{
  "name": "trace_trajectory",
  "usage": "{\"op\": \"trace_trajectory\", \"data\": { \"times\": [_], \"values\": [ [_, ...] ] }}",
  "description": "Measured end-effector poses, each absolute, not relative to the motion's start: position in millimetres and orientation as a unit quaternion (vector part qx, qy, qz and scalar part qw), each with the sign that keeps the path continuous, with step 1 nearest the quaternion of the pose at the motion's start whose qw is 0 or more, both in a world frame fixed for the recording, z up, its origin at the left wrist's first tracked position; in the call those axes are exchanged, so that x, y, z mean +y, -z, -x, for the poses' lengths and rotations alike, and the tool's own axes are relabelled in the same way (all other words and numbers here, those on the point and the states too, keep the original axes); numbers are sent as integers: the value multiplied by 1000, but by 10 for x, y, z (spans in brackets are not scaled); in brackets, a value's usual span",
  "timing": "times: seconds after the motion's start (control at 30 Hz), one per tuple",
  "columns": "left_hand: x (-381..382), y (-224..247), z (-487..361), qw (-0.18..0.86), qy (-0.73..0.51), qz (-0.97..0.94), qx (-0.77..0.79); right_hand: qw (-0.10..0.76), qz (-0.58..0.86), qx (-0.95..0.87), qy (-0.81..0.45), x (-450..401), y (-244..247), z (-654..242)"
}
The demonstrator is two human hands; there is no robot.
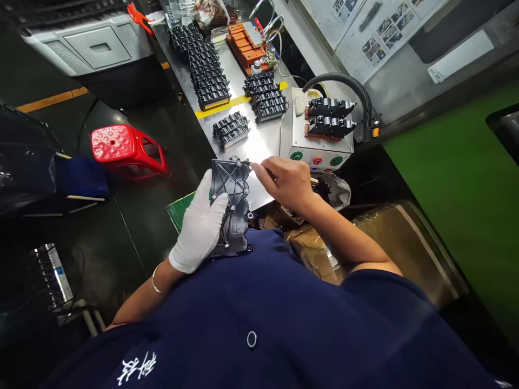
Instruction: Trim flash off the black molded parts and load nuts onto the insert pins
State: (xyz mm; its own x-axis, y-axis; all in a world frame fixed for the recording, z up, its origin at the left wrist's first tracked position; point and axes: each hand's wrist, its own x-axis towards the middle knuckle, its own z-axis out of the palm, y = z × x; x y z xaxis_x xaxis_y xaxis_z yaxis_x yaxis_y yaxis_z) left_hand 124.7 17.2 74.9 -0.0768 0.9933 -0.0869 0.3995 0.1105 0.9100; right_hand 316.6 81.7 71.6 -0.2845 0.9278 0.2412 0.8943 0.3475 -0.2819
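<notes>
One black ribbed part (230, 216) is in work, off the surface (259, 143) and held near the wearer's chest, to the near left of the white control box (307, 154); its ribbed side faces up, with round fastening points along the edge and down the middle. The gloved left hand (197, 229) is clamped on its left edge, thumb over the ribs; the bare right hand (290, 181), just to the near side of the box, has its fingers pinched together on a slim dark tool (246, 162), whose tip is at the part's far corner. Work on this part looks under way rather than complete; which points are dealt with is too small to tell.

Two black parts (330, 119) sit on top of the box; left of it lies a small group of parts (232, 132), just beyond its left side a medium group (265, 97), and farther to the left and beyond, past a yellow strip (243, 101), a long block of rows (206, 70). Many pieces are thus laid out in order; whether any group is finished or waiting cannot be told.
</notes>
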Motion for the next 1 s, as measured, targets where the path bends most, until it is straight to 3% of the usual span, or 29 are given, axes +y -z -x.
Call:
{"op": "trace_trajectory", "data": {
  "times": [0.17, 0.63, 1.0],
  "values": [
    [134, -751, -1267, 415, -360, -553, 627, 165, 584, -795, -6, 836, -731, -3223],
    [90, -734, -1259, 448, -377, -539, 606, 193, 513, -836, -26, 831, -860, -3407],
    [54, -707, -1259, 467, -382, -511, 612, 161, 454, -876, -37, 572, -774, -3470]
  ]
}}
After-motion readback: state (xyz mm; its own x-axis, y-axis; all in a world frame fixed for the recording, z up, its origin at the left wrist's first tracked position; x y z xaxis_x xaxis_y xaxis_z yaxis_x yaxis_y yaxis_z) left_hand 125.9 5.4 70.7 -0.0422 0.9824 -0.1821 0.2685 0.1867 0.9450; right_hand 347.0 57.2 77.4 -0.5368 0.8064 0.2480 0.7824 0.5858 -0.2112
